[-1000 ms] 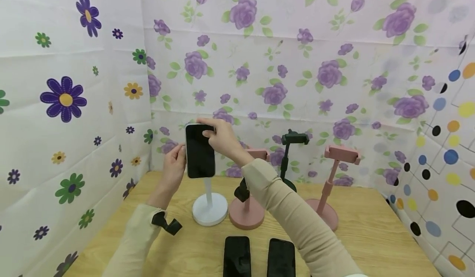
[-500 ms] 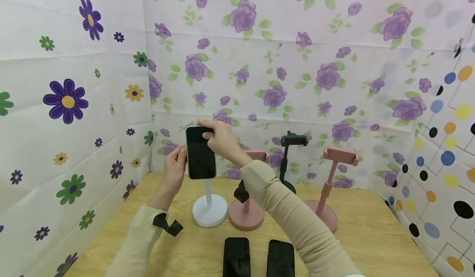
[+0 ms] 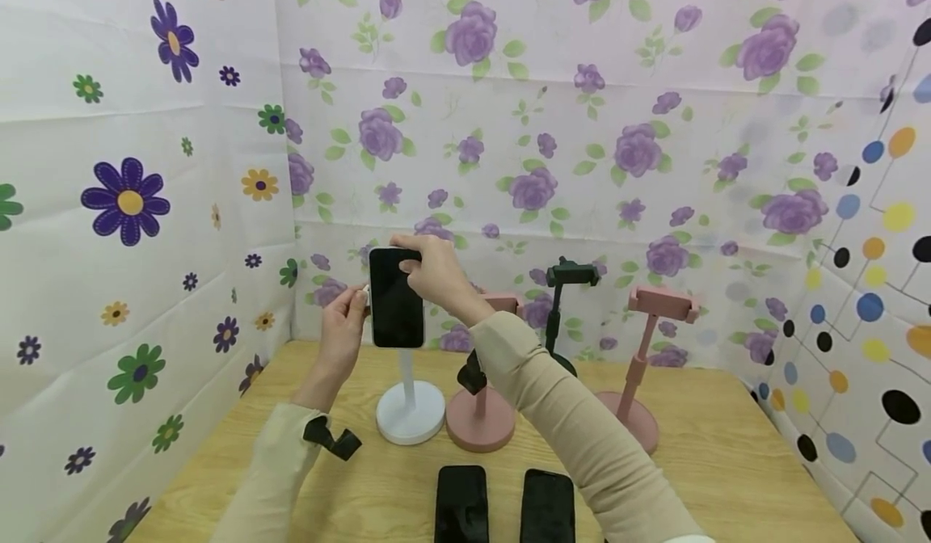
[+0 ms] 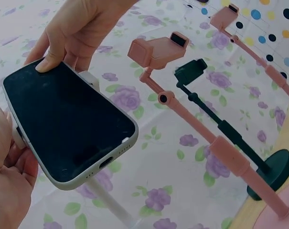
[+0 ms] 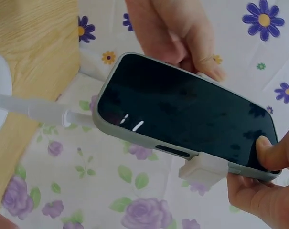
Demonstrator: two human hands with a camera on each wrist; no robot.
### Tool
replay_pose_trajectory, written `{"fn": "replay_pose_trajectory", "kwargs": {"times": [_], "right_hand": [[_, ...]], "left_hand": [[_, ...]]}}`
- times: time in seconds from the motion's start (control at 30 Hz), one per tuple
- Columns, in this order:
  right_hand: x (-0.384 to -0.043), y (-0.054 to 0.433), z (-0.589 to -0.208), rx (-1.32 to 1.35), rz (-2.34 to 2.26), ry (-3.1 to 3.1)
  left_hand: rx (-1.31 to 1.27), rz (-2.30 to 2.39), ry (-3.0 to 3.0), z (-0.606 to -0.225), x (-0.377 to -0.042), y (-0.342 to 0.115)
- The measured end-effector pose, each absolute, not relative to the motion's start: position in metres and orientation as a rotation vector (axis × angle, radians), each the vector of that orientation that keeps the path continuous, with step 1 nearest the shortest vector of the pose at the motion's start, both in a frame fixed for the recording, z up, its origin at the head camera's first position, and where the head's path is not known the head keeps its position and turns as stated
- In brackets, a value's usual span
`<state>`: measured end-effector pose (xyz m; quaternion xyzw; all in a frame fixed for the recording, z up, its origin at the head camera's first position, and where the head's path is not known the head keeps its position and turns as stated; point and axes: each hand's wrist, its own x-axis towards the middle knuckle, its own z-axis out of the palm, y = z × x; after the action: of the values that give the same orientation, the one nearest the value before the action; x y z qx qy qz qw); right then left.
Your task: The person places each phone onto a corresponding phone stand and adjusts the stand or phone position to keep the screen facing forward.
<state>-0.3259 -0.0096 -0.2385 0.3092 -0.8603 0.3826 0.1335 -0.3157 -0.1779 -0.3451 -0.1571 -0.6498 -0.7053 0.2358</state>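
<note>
A smartphone [image 3: 396, 300] in a pale case stands upright at the head of a white phone stand [image 3: 410, 410]. My right hand [image 3: 436, 272] pinches the phone's upper right corner, thumb on the dark screen and fingers behind. At the phone's opposite long edge, my left hand [image 3: 342, 325] pinches a white end of the stand's clamp, its curled fingers partly hidden in the left wrist view. The right wrist view shows the other white clamp block [image 5: 204, 169] against the phone's near edge, beside my right fingers. Behind the phone, the middle of the clamp is hidden.
A pink phone stand [image 3: 481, 420] stands right beside the white one, partly behind my right forearm. Farther right are a dark green stand [image 3: 573, 273] and another pink stand [image 3: 662, 303]. Two black phones [image 3: 461, 504] lie at the table's front. Patterned cloths hang on three sides.
The phone has shifted slightly right and turned a little, and the white clamp end now shows at my left fingertips. Both hands keep their grips; the view drifts slightly.
</note>
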Motion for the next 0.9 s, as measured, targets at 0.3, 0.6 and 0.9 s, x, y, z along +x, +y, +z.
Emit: {"fn": "replay_pose_trajectory", "kwargs": {"times": [0.3, 0.6, 0.9], "right_hand": [[-0.327, -0.013, -0.246, 0.910, 1.077, -2.480], [-0.324, -0.014, -0.247, 0.874, 1.122, -2.425], [-0.319, -0.015, -0.257, 0.846, 1.272, -2.313]], "left_hand": [[-0.406, -1.937, -1.816, -0.350, -0.316, -0.185], [-0.514, -2.110, -1.698, -0.346, -0.314, -0.182], [-0.481, -2.140, -1.710, -0.343, -0.310, -0.180]]}}
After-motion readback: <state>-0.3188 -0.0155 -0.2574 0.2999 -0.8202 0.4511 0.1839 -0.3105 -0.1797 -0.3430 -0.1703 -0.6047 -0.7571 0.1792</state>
